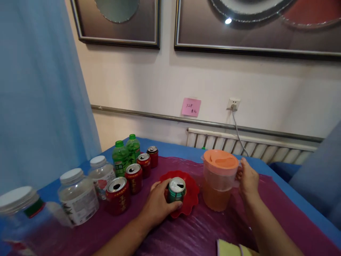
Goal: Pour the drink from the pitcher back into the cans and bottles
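Two grips are in hand as I watch remotely: my left hand (157, 204) clamps its fingers round the upright green can (176, 185) at the red dish (192, 190), my right hand (249, 178) closes on the nearby pitcher (217, 186)'s handle, and steadiness seems essential.

Two bare hands and forearms, seen from above. The left forearm (121, 238) enters at the near edge, left of centre, and slants toward the far right; its wrist (142, 222) continues that line. The left hand (161, 202) is closed in a grip, with the thumb (174, 206) extended on the near side and the fingers curved on the far side. The right forearm (270, 225) rises from the near right toward the far left. The right hand (248, 177), slightly farther away, is upright, its fingers curled leftward into a grip. The hands are well apart.
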A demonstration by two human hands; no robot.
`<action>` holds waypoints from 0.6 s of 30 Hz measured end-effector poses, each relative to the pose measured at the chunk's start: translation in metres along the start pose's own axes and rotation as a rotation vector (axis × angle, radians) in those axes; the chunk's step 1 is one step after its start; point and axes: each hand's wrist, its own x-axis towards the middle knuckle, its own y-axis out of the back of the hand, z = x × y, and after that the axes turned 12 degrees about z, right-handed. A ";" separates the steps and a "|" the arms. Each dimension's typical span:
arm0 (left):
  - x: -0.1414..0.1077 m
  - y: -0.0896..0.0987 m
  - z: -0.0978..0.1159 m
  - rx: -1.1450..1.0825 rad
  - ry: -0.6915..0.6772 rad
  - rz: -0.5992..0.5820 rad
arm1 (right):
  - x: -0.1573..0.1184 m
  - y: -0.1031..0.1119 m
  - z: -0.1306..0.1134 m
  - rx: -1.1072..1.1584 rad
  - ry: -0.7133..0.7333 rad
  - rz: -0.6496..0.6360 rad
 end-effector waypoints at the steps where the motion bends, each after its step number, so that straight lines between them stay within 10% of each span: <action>1: 0.001 0.000 0.000 -0.006 0.015 0.009 | 0.002 0.001 0.001 -0.026 0.044 0.035; 18: 0.010 -0.003 -0.002 -0.088 0.082 0.006 | 0.017 -0.002 -0.024 -0.023 0.213 0.294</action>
